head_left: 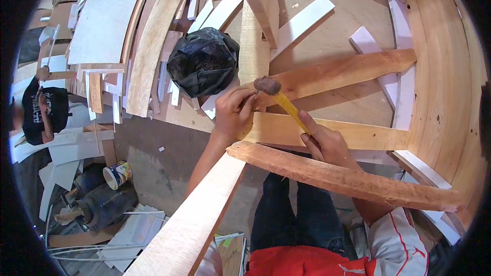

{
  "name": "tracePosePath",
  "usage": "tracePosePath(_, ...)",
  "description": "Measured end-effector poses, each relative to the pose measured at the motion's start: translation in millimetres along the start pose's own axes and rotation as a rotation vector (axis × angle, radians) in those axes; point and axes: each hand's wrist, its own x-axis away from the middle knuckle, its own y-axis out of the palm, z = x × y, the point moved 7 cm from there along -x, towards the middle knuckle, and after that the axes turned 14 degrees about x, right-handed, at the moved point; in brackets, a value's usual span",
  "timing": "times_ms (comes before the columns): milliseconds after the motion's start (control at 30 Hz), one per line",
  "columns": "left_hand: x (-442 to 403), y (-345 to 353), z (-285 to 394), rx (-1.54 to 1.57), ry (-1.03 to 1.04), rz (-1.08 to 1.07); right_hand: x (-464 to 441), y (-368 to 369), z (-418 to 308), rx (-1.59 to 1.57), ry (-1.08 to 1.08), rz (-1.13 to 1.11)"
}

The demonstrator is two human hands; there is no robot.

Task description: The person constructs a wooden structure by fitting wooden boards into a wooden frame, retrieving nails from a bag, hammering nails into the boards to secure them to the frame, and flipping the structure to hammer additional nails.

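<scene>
My right hand [327, 143] is closed round the yellow handle of a hammer [288, 106]. The hammer's dark, rough head is right beside the fingertips of my left hand [235, 108]. Those left fingers are pinched together at the end of a reddish board [337, 76]; whatever they hold is too small to make out. Below it, a lighter board [337, 131] runs to the right in the same wooden frame. Nearer to me, a rough brown rail [337, 174] crosses over my right forearm and meets a pale board [189, 220] at its left end.
A black plastic bag [203, 62] sits left of an upright post [258, 5]. White-faced offcuts [304, 24] lie on the plywood behind. A wide plank panel [445, 82] stands at the right. At far left are another person [48, 115] and a paint bucket [117, 175] on the floor.
</scene>
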Motion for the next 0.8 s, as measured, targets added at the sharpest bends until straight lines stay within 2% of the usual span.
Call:
tracePosePath(33,-0.3,0.7,-0.6,0.002,-0.017,-0.003,0.9,-3.6,-1.6,-0.035,-0.018,0.045)
tracePosePath(133,-1.1,0.4,-3.4,0.003,0.007,-0.022,-1.7,13.5,8.0,0.040,0.025,-0.095)
tracePosePath(333,-0.2,0.0,-3.8,0.035,-0.016,0.000,2.3,6.7,6.6,-0.062,-0.031,0.068)
tracePosePath(433,-0.2,-0.1,-3.0,0.017,0.001,0.006,-0.4,17.6,9.5,-0.015,-0.003,-0.074)
tracePosePath(533,1.8,-0.4,-8.0,-0.020,0.013,0.001,1.6,8.1,14.5,-0.006,0.032,-0.052)
tracePosePath(633,4.1,-12.3,-8.0,0.121,-0.142,0.024,1.3,-0.5,19.3,-0.043,0.031,0.000)
tracePosePath(733,9.1,-24.3,-27.0,0.043,-0.278,0.258,0.7,-1.9,19.6,-0.015,-0.002,-0.027)
tracePosePath(800,4.5,-20.2,-32.3,-0.120,-0.346,0.235,-2.1,-1.4,15.2,0.042,-0.035,-0.053)
